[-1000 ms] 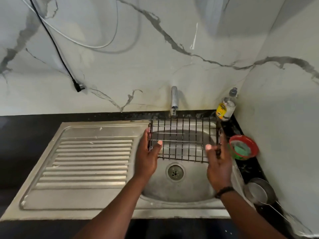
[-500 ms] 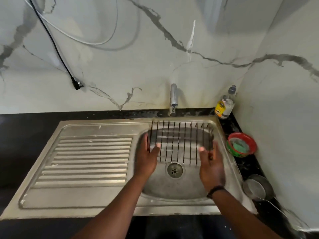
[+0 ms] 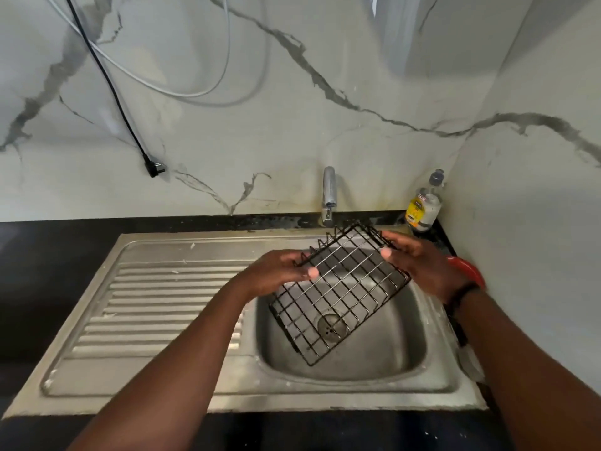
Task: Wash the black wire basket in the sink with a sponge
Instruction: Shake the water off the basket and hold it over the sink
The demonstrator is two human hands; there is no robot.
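Both hands (image 3: pixel 276 271) (image 3: pixel 419 265) grip tilted basket (image 3: pixel 338 294) over sink (image 3: pixel 406 362).

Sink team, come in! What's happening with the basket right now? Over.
Left hand and right hand both grip black wire basket, tilted over sink. Tap dry, no sponge in hand. Nothing blocking.

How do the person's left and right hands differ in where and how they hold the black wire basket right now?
The left hand grips the black wire basket at its left corner, lower in the picture; the right hand grips the far right edge, nearer the chrome tap. The right wrist wears a dark band; the left wrist is bare. Both thumbs lie on the grid's upper face, and together they hold the basket tilted over the steel sink.
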